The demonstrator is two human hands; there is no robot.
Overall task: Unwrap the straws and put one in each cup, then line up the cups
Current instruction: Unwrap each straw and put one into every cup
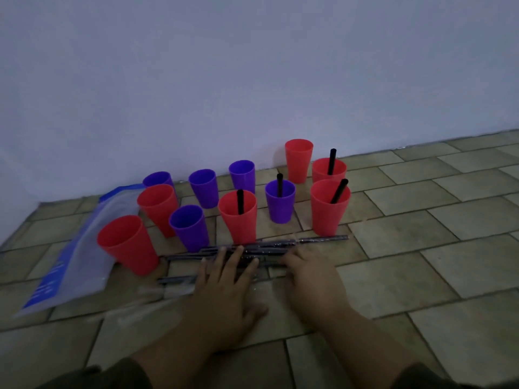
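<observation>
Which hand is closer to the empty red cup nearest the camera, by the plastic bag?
Left. The left hand lies flat on the wrapped straws, just right of that red cup; the right hand is farther right, beyond the left hand.

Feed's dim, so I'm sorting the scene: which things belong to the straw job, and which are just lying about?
Job: red cups, purple cups, black straws standing in four cups, wrapped straws under the left hand.
Lying about: blue-and-clear plastic bag beside the cups.

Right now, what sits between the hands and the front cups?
Head view: the pile of wrapped straws lies crosswise on the tiled floor there. The left hand rests straight fingers on it; the right hand is at its near edge.
</observation>
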